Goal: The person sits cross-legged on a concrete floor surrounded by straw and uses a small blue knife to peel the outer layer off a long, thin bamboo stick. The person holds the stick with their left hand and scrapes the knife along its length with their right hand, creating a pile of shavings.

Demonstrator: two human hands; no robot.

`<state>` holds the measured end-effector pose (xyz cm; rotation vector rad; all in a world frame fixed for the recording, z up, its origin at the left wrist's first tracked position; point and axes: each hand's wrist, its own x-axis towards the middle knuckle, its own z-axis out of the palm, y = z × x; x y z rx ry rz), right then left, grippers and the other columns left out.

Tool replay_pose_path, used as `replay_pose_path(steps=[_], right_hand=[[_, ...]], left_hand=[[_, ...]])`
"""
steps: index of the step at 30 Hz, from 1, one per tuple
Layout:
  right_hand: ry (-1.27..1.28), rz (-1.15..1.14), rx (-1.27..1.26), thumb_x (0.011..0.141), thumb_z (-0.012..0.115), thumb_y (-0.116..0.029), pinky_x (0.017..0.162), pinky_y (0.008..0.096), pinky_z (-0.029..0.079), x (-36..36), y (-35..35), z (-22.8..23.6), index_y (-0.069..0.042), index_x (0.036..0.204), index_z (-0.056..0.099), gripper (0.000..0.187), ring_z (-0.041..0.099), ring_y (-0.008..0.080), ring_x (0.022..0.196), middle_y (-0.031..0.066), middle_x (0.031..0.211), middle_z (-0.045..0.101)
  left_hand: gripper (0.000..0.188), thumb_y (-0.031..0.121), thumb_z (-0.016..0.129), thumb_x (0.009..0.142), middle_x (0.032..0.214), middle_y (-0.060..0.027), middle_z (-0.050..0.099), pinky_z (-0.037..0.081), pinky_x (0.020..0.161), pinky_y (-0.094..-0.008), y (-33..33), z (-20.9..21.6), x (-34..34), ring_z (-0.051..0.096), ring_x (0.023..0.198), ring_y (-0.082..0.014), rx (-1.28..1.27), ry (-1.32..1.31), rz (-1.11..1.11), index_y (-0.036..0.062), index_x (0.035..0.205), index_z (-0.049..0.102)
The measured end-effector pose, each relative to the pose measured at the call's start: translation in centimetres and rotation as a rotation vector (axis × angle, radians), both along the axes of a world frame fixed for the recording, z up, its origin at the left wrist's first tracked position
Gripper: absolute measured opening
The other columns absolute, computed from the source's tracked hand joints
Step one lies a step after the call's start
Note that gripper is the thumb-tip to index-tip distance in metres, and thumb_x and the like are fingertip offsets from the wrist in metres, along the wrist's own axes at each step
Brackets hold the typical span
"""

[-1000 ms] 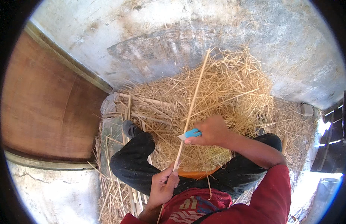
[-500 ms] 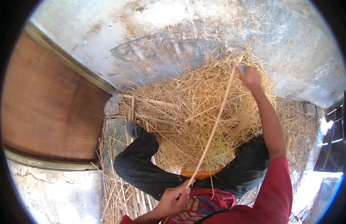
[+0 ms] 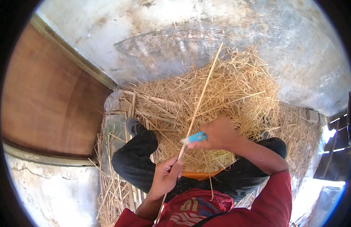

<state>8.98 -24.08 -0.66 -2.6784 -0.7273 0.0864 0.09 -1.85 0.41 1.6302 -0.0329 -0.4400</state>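
Note:
A long, thin, pale stalk [image 3: 203, 92] slants up and away from my lap. My left hand [image 3: 166, 178] is closed around its lower part, thumb on top, and the thin tail end runs down past my wrist. In my right hand [image 3: 220, 133] is a small blue-handled knife [image 3: 198, 137]. Its short blade, slightly blurred, is against the stalk just above my left fingers. A big heap of straw-like shavings [image 3: 236, 87] lies in front of me, between and beyond my legs.
I sit with knees apart in black trousers, an orange seat edge [image 3: 202, 175] between them. A stained wall [image 3: 164, 30] rises behind the heap. Brown boarding [image 3: 50, 98] stands at the left. Several long strips [image 3: 132, 106] lie by my left foot.
My right hand has come back from the stalk's far end to near my left hand, bringing the knife with it. The stalk's far tip now stands free, and my left hand is slightly higher.

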Motion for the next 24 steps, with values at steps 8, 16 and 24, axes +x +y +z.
replay_pose_path(steps=[8, 16, 24], right_hand=[[-0.194, -0.205, 0.195, 0.072, 0.054, -0.075, 0.043, 0.0399, 0.043, 2.4, -2.1, -1.8, -0.009, 0.057, 0.058, 0.068, 0.055, 0.0286, 0.042, 0.0105, 0.045, 0.050], [-0.160, -0.281, 0.163, 0.073, 0.048, -0.077, 0.046, 0.0402, 0.046, 3.9, -2.5, -2.0, -0.008, 0.062, 0.063, 0.071, 0.058, 0.0285, 0.046, 0.0121, 0.050, 0.055], [-0.092, -0.094, -0.008, 0.074, 0.034, -0.084, 0.046, 0.0392, 0.047, 1.6, 0.0, -1.0, -0.007, 0.062, 0.064, 0.083, 0.060, 0.0252, 0.048, 0.0103, 0.051, 0.057]], left_hand=[[0.036, 0.008, 0.048, 0.096, 0.063, 0.0062, 0.042, 0.032, 0.049, -0.0189, -1.1, 1.0, -0.2, 0.037, 0.055, -0.0019, -0.028, -0.055, 0.026, 0.0018, 0.131, 0.049], [0.035, 0.008, 0.049, 0.095, 0.064, 0.0070, 0.041, 0.030, 0.048, -0.0184, -0.6, 0.5, -0.9, 0.036, 0.056, -0.0002, 0.091, -0.127, 0.039, 0.0007, 0.130, 0.050], [0.036, 0.005, 0.050, 0.094, 0.062, 0.0071, 0.041, 0.032, 0.049, -0.0179, -0.2, 0.9, -1.4, 0.037, 0.056, -0.0003, 0.091, -0.052, 0.051, -0.0018, 0.129, 0.049]])
